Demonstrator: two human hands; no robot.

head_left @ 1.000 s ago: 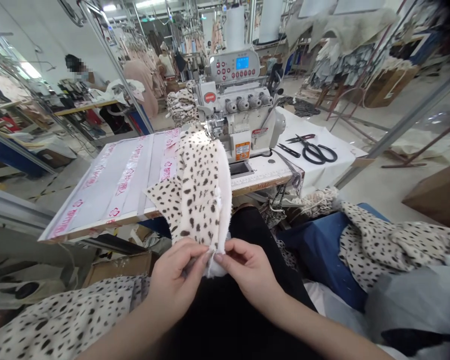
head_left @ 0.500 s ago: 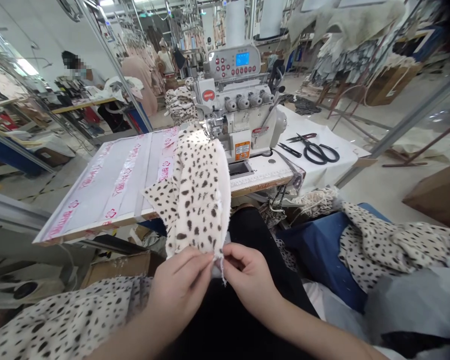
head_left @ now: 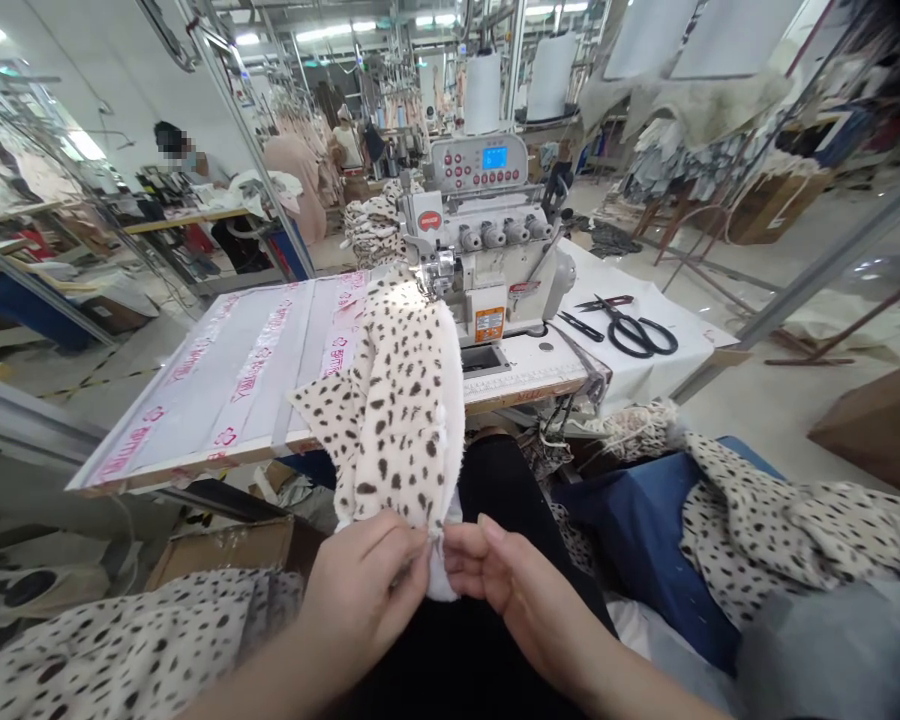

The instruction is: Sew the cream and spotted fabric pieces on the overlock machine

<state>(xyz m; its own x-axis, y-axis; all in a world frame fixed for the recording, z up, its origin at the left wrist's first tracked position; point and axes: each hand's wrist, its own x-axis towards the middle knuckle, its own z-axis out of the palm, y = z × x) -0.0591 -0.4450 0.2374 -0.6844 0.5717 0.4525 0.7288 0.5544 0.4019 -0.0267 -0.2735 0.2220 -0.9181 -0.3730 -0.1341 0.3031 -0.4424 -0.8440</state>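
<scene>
A cream plush fabric piece with dark spots [head_left: 401,420] runs from under the presser foot of a sewing machine [head_left: 487,240] down over the table's front edge toward my lap. A paler layer shows along its right edge and at its lower end. My left hand [head_left: 371,580] pinches the lower edge of the spotted fabric between thumb and fingers. Close by on the right, my right hand [head_left: 506,585] has its thumb raised and its fingers extended, their tips at the fabric's lower corner. Whether those tips press on the cloth, I cannot tell.
Black-handled scissors [head_left: 637,330] and small thread snips [head_left: 581,326] lie right of the machine. Spotted fabric [head_left: 765,500] hangs over a blue cloth [head_left: 637,540] at right, with more spotted fabric [head_left: 157,640] at lower left. A person [head_left: 184,160] sits in the left background.
My right hand has loosened from its pinch at the fabric corner, its fingers now straighter. The dangling thread strand there no longer shows. The view has tilted up slightly.
</scene>
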